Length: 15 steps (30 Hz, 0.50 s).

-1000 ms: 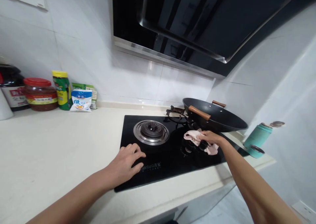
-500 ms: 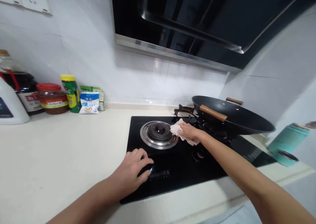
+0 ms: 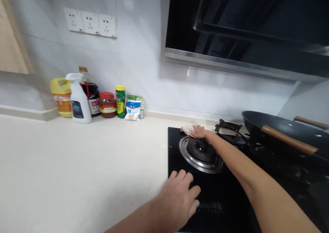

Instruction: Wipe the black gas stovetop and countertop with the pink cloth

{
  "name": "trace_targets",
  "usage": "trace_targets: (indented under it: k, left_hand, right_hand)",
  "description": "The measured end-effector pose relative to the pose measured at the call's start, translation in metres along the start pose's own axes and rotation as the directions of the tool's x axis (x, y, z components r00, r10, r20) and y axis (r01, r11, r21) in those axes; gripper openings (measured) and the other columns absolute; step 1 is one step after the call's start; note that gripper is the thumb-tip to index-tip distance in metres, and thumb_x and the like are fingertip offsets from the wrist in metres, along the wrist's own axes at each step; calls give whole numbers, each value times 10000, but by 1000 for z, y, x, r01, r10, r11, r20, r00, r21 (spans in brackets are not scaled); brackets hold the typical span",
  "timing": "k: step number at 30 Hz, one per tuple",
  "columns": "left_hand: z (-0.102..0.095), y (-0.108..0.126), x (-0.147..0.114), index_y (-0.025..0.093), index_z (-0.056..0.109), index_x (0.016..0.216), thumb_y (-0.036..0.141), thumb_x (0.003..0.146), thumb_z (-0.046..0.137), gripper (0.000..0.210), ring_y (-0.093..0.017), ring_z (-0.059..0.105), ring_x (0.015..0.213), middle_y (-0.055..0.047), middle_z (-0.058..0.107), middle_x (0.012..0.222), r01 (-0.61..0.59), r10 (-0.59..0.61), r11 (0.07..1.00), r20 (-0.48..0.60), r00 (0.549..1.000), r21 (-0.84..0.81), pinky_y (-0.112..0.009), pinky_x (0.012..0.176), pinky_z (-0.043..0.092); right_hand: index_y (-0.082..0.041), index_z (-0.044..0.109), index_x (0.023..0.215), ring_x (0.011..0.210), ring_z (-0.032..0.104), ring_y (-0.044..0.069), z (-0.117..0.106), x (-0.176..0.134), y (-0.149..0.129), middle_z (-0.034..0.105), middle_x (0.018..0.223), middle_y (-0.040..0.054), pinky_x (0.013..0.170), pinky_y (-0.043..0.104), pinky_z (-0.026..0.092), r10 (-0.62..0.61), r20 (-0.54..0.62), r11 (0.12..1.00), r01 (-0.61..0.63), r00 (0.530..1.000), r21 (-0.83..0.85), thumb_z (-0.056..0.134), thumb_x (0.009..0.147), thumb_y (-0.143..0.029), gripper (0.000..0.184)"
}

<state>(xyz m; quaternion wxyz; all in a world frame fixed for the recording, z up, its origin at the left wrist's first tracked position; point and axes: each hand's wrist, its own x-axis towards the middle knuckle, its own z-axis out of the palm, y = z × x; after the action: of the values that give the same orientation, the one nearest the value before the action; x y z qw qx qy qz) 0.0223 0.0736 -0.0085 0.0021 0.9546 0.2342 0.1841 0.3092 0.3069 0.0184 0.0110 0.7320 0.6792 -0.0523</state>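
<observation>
My right hand (image 3: 198, 132) is closed on a pale pinkish cloth (image 3: 187, 129), pressing it against the back left part of the black glass gas cooktop (image 3: 177, 157). Just in front of that hand lies a round burner (image 3: 201, 149) with a steel ring. Its pan support is off and sits farther right as a black pot stand (image 3: 231, 133). My left hand (image 3: 177, 198) is over the cooktop's left edge, fingers bent and apart, holding nothing that I can see.
To the right a large black wok (image 3: 277, 123) with wooden handles sits on the cooktop. A range hood (image 3: 231, 61) hangs above. Along the wall stand a white spray bottle (image 3: 79, 102), a yellow jug (image 3: 61, 97), a red-lidded jar (image 3: 108, 104), a green shaker (image 3: 120, 102) and a salt packet (image 3: 133, 110).
The view has swung left. My right hand has carried the cloth from the right side of the burner to behind it. My left hand stays near the cooktop's left edge.
</observation>
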Motion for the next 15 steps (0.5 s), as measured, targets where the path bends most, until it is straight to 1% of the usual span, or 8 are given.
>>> trace_targets:
  k: [3,6,8,10,11,12,14,15]
  left_hand:
    - [-2,1,-4,243,653,1175,422,1013,500,286,-250,518,943,-81,589,1043,-18,18,1000,-13,1000,3,-405,778,412]
    - [-5,0,-5,239,674,1111,405,1019,492,264,-247,535,956,-80,598,1023,-18,17,1000,-25,1000,-23,-410,791,430]
    - [-6,-3,-4,230,690,1026,358,1027,471,254,-233,554,921,-73,610,975,-18,15,999,-49,999,-43,-400,785,449]
    - [-6,-10,-1,218,697,998,301,1031,447,266,-211,573,865,-66,626,933,-2,-7,998,-127,992,-67,-378,769,472]
    - [-6,-14,1,214,701,1011,276,1028,444,265,-201,584,847,-64,637,936,20,-37,996,-198,980,-88,-366,767,486]
    - [-8,-19,4,212,703,1035,258,1021,452,256,-195,598,850,-64,648,955,48,-79,992,-281,956,-117,-356,779,500]
    - [-12,-30,7,214,706,1069,232,1000,480,237,-191,620,890,-64,660,1004,103,-179,976,-432,884,-193,-341,821,520]
    - [-15,-35,9,219,710,1059,224,988,492,229,-189,625,901,-61,659,1010,129,-228,964,-476,849,-231,-334,830,524]
  right_hand:
    - [-195,278,1594,1490,277,394,3,8,-48,225,1655,205,1173,577,245,-101,38,995,101,994,4,384,984,-648,767]
    - [-241,223,1616,1493,248,406,5,-4,-88,129,1691,170,1150,629,254,-176,38,984,175,984,4,334,1004,-614,725]
    - [-235,245,1608,1485,255,415,6,-21,-107,125,1692,167,1137,648,261,-213,33,977,214,976,-1,324,1009,-593,703]
    - [-217,277,1595,1470,281,416,8,-42,-120,162,1681,179,1134,633,272,-254,21,967,254,967,-7,328,1011,-580,690]
    - [-209,296,1587,1456,304,414,9,-53,-125,198,1667,189,1133,619,280,-276,11,961,276,961,-11,331,1011,-577,683]
    - [-205,318,1576,1437,333,410,11,-64,-130,242,1647,197,1129,604,289,-296,0,955,296,955,-15,337,1012,-571,672]
    - [-212,366,1550,1390,393,398,15,-86,-136,339,1591,203,1115,576,310,-329,-27,944,329,944,-20,375,1006,-555,644]
    - [-220,393,1534,1363,422,392,17,-97,-138,385,1555,201,1104,563,324,-341,-41,940,341,939,-22,409,997,-545,628]
